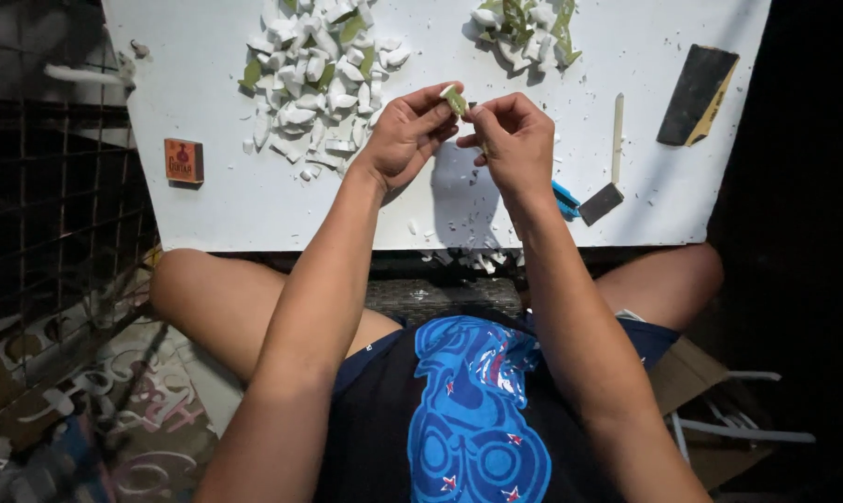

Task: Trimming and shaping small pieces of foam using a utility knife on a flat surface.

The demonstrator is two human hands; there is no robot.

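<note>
Above the near edge of the white board (254, 210), a small pale green-and-white chip (454, 99) is pinched at the fingertips of both hands. The left hand (407, 132) curls closed around it from the left; the right hand (512, 140) closes on it from the right. A heap of similar white and green pieces (319, 79) lies just beyond the left hand, a smaller heap (524, 28) farther off.
</note>
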